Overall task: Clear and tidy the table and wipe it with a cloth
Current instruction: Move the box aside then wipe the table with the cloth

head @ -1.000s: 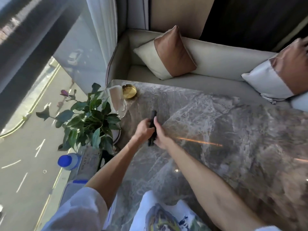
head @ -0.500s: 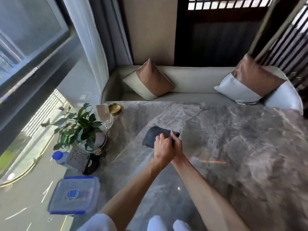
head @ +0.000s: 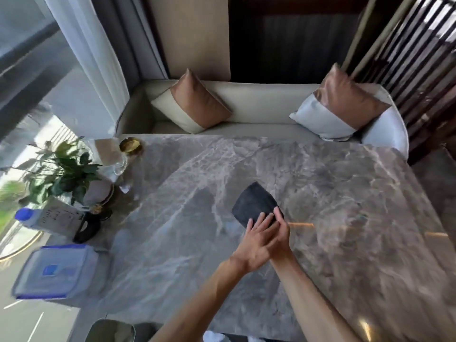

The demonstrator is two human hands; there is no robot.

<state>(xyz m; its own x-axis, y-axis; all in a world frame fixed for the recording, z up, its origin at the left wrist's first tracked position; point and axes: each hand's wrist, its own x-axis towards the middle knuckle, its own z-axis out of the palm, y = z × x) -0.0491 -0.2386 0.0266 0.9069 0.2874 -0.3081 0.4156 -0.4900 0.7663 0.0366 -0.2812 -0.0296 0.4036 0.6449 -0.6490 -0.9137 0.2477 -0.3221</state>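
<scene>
Cloth (head: 253, 204), upright a second ago, lies flat; left hand (head: 256, 241) presses straight-fingered, right hand (head: 283, 234) beneath, fingers unreadable. Soft, light: pin under palm.

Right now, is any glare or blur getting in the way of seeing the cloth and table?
Head view: the dark cloth is fairly sharp; an orange glare streak lies on the marble table just right of it; the blue-rimmed container at the left edge is smeared by blur; the wide lens bows the table's edges.
</scene>
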